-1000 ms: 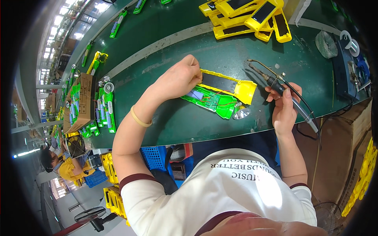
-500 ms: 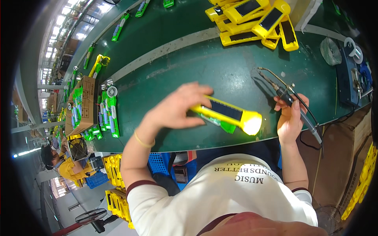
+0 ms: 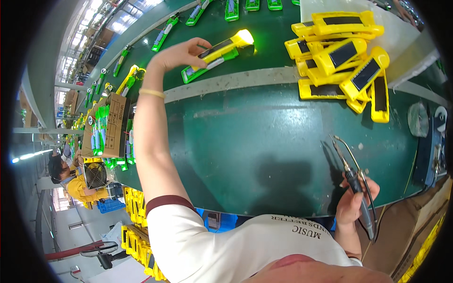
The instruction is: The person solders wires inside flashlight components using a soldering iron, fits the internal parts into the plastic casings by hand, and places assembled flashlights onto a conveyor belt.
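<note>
My left hand point(image 3: 178, 53) reaches far across the green bench and grips a yellow and green torch point(image 3: 218, 53) by its rear end. The torch's lamp end glows and rests on or just above the dark green belt point(image 3: 212, 28). My right hand point(image 3: 355, 200) stays near the front edge and holds a soldering iron point(image 3: 353, 184) with its tip pointing away from me, a thin wire running beside it.
A pile of yellow torch shells point(image 3: 344, 56) lies at the back right. More green and yellow torches point(image 3: 231, 9) ride the belt. A cardboard box of green parts point(image 3: 106, 125) sits left. Another person point(image 3: 71, 181) works at far left near a small fan point(image 3: 96, 174).
My left hand has lifted the torch from the bench in front of me and carried it up and away onto the far belt. My right hand with the soldering iron has hardly moved.
</note>
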The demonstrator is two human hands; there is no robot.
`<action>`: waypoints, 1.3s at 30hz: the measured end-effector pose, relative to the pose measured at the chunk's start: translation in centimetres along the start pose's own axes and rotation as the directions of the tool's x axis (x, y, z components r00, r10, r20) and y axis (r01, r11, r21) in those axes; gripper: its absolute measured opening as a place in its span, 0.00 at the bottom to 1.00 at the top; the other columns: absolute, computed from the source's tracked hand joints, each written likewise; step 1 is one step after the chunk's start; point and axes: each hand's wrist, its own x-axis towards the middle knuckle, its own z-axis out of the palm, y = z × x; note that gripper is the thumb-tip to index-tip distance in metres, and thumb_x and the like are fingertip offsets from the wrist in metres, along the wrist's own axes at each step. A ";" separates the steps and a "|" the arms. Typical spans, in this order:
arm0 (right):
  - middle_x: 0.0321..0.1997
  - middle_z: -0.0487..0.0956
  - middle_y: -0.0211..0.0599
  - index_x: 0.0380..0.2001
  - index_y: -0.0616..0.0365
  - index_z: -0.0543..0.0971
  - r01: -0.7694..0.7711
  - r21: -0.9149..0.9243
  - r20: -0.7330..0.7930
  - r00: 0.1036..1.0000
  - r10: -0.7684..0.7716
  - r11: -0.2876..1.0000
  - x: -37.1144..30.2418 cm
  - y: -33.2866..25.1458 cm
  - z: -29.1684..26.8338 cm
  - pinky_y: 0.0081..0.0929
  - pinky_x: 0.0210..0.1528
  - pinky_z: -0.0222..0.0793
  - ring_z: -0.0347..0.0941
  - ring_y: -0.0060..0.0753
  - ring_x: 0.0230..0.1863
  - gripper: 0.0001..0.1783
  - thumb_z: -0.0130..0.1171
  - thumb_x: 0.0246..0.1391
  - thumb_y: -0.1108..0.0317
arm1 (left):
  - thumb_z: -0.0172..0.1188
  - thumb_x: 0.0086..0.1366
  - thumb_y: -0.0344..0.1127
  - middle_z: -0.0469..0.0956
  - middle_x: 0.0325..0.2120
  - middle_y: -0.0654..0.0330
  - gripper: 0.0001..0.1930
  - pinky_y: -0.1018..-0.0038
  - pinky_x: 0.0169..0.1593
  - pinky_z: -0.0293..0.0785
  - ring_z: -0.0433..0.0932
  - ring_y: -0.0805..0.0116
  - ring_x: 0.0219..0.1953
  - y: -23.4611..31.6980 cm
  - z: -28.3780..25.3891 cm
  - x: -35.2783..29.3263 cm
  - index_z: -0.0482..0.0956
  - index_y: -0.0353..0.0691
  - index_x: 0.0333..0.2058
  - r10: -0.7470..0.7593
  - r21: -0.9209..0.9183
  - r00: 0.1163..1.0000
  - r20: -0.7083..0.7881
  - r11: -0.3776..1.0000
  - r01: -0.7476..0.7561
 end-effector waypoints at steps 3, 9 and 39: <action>0.37 0.67 0.41 0.40 0.59 0.62 -0.032 0.009 -0.026 0.999 0.032 0.999 0.2 -0.3 0.4 0.28 0.31 0.66 0.70 0.38 0.34 0.26 0.56 0.49 0.51 | 0.64 0.47 0.48 0.72 0.46 0.55 0.38 0.71 0.52 0.65 0.68 0.64 0.50 1.6 -2.3 6.1 0.60 0.41 0.55 -0.052 0.012 0.992 -0.111 0.998 0.054; 0.32 0.68 0.39 0.37 0.57 0.61 -0.028 -0.029 -0.045 0.999 0.027 0.999 0.4 0.1 1.1 0.28 0.34 0.64 0.66 0.32 0.29 0.25 0.55 0.49 0.49 | 0.58 0.53 0.49 0.68 0.47 0.39 0.40 0.60 0.51 0.66 0.69 0.46 0.50 2.1 1.7 20.2 0.51 0.34 0.57 -0.153 0.284 0.706 -0.692 0.841 0.460; 0.31 0.72 0.35 0.40 0.53 0.65 0.464 0.198 -0.601 0.753 -0.267 0.863 -2.0 -5.0 -11.4 0.24 0.29 0.61 0.69 0.36 0.36 0.15 0.41 0.58 0.55 | 0.62 0.40 0.43 0.69 0.46 0.56 0.22 0.57 0.56 0.57 0.61 0.56 0.54 23.8 21.8 -0.5 0.75 0.39 0.36 0.792 0.504 0.598 0.120 0.470 -0.724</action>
